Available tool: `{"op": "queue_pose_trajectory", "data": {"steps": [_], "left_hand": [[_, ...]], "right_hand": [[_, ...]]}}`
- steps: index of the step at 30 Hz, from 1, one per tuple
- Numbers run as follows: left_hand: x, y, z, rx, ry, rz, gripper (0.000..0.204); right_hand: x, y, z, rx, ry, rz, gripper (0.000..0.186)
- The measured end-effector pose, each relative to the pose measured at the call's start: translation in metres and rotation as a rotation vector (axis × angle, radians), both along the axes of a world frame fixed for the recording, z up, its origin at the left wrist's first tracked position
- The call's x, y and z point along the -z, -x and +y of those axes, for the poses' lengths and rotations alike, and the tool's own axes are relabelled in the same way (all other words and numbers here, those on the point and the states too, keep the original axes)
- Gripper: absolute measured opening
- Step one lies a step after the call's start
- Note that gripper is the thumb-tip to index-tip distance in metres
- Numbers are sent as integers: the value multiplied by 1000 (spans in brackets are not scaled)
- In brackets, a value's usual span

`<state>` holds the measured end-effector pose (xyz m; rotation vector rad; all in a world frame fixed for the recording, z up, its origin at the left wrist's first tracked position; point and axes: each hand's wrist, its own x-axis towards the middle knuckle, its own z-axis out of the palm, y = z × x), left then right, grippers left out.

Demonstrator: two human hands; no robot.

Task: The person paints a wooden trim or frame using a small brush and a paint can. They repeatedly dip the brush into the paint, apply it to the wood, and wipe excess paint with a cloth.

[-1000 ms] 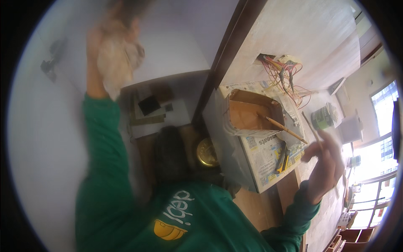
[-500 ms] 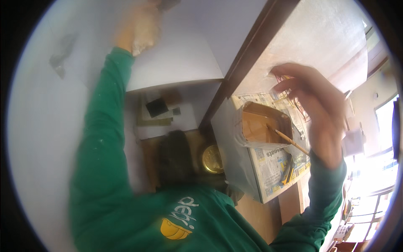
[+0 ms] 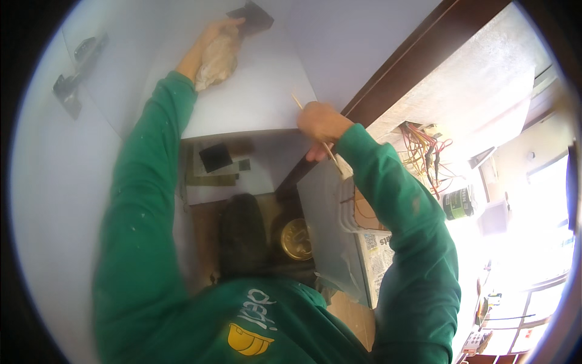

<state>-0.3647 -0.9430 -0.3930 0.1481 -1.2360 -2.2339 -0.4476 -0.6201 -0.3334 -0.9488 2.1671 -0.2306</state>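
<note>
At the upper left my left hand (image 3: 206, 45) is closed on a crumpled pale cloth (image 3: 218, 60). Its fingertips reach a dark flat piece (image 3: 253, 19) by the white panel; whether they grip it is unclear. My right hand (image 3: 321, 124) is closed around a thin wooden-handled paintbrush (image 3: 330, 155), held slanted in front of the white cabinet interior. Below that hand, a cut plastic tub (image 3: 347, 212) with brown liquid stands partly hidden behind my right sleeve.
A dark brown cabinet edge (image 3: 394, 67) runs diagonally beside my right hand. Newspaper (image 3: 379, 258) covers the white surface under the tub. Loose coloured wires (image 3: 424, 151) and a dark can (image 3: 459, 202) are to the right. Metal hinges (image 3: 68, 94) show at left; a round golden object (image 3: 296, 239) lies below.
My right hand has moved left from beside the tub to the cabinet opening, and the paintbrush that stood in the tub is now in it. My left hand stays high with the cloth.
</note>
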Motion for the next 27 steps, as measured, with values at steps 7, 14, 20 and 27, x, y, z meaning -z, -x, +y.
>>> {"op": "queue_pose_trajectory", "data": {"steps": [7, 14, 20, 27], "left_hand": [[1, -19, 3, -6, -161, 2, 24], [-29, -23, 44, -94, -117, -104, 34], [-15, -20, 24, -27, -43, 39, 25], [16, -1, -50, 270, 52, 190, 14]], "right_hand": [[-127, -30, 100, -21, 567, -90, 43], [-105, -41, 200, 388, 838, 401, 69], [-51, -19, 241, 519, 727, -77, 36], [-24, -19, 240, 315, 626, -121, 14]]}}
